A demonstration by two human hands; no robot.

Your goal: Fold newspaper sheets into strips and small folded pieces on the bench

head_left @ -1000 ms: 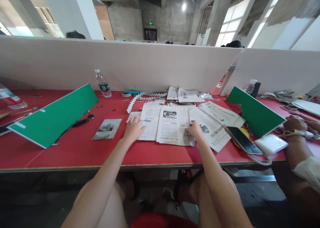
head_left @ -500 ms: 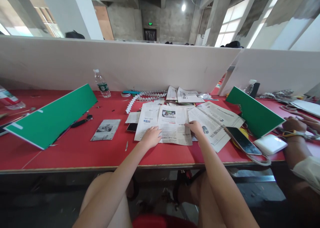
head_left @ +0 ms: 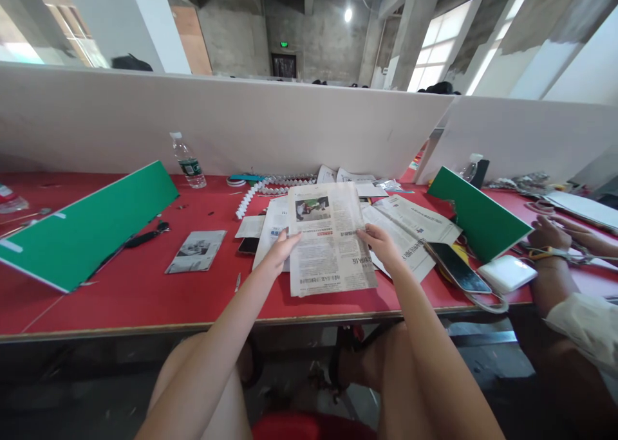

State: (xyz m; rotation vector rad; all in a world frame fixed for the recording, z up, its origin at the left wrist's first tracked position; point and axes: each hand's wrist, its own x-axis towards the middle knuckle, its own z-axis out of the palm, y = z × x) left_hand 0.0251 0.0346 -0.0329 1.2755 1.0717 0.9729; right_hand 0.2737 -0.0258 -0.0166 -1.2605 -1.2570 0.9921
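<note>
A sheet of newspaper (head_left: 328, 253) with a colour photo near its top is held up off the pile, tilted toward me. My left hand (head_left: 284, 248) pinches its left edge, and my right hand (head_left: 379, 242) grips the right edge. Behind and beneath it lie more newspaper sheets (head_left: 418, 228), spread to the right, with another sheet (head_left: 270, 237) to the left. A small folded newspaper piece (head_left: 196, 251) rests on the red table (head_left: 159, 305) farther left. Between it and the pile lies a small blade-like item (head_left: 237, 282).
Green boards (head_left: 96, 228) stand on both sides. A phone (head_left: 458, 267) and a white box (head_left: 508, 274) lie at the right, near another person's hand (head_left: 550, 234). A water bottle (head_left: 188, 163) and a zigzag folded-paper chain (head_left: 251, 195) are by the white partition (head_left: 270, 125).
The newspaper sheet has come up off the pile, and my hands have shifted from resting on it to gripping its two side edges. The view has turned slightly right.
</note>
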